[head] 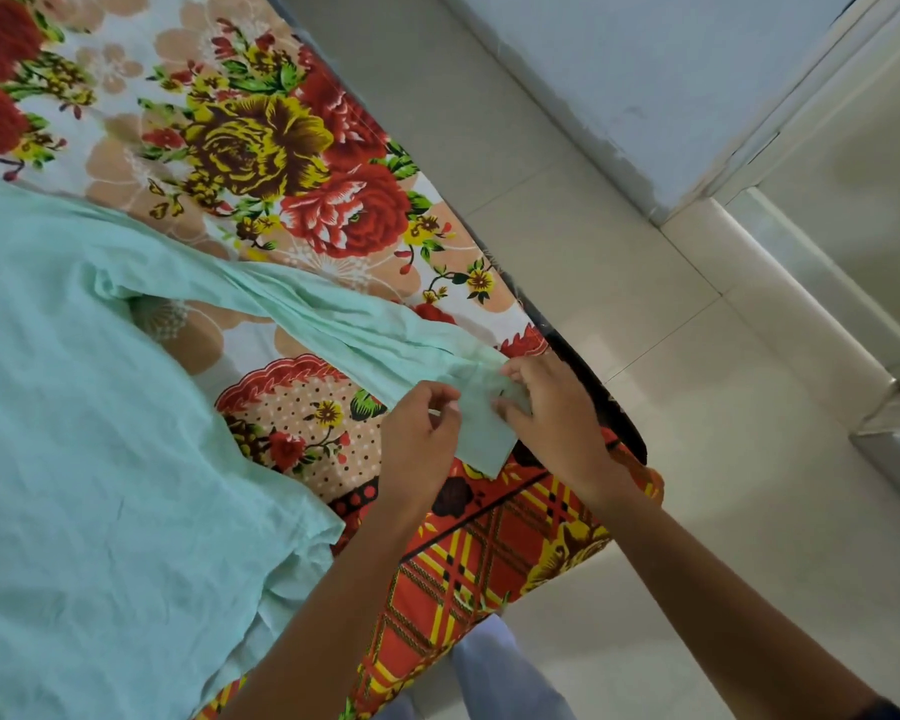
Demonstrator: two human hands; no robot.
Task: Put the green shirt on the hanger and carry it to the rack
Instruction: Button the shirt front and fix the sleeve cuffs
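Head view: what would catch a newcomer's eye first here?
The loud floral bedsheet, red and yellow roses running from top left to the bed's edge. Across it sprawls the pale green shirt, filling the left side, one sleeve stretched toward the middle. There both hands, left hand and right hand, pinch the sleeve's cuff. No hanger is in view.

No legible text, labels, brands, numbers or signs are found on the floral bedsheet (261, 148) or the green shirt (84, 387).
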